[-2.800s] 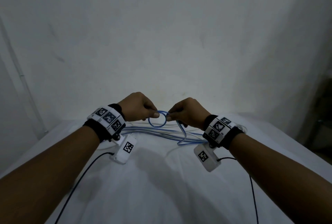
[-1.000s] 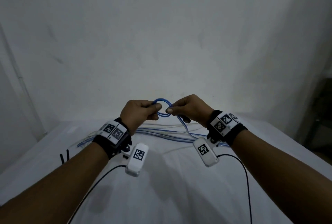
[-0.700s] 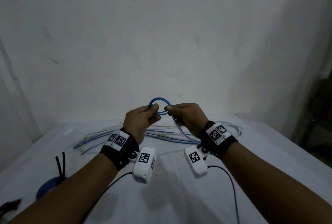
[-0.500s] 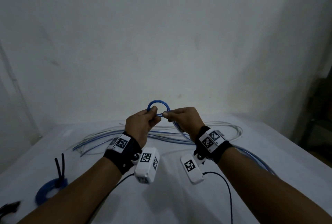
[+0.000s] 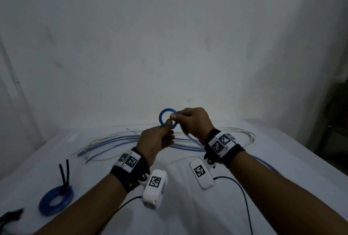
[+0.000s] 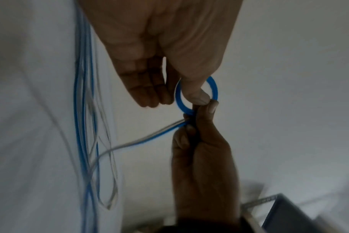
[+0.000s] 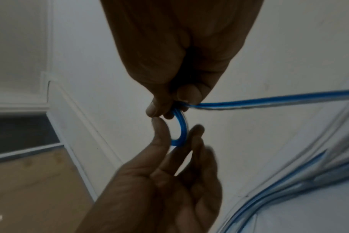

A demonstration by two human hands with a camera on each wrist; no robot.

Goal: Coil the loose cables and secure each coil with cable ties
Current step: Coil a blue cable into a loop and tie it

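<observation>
Nearest the camera, a finished coil (image 5: 56,199) of blue cable lies flat on the worktop (image 5: 188,208), bound by a black tie (image 5: 64,175) whose two tails stick up on the side away from the camera. At the worktop's near left edge sits a dark object (image 5: 10,215), too cut off to identify.

Beyond the coil, both hands are raised above the worktop. The left hand (image 5: 156,140) pinches a small blue loop (image 5: 166,120) between thumb and forefinger at its lower edge, the other fingers lying loosely extended. The right hand (image 5: 192,121) pinches the same loop at its right side, thumb tip pressed on top, the remaining fingers curled around the cable (image 6: 141,138) that trails down from the loop. The wrist views are blurred, but the loop seems to be two or three turns laid side by side (image 7: 179,126).

Farther on than the hands, the uncoiled length (image 5: 113,140) of blue and pale strands sprawls in long bends across the worktop, running out toward its right edge (image 5: 263,163). Behind it stands a plain pale wall (image 5: 169,46).
</observation>
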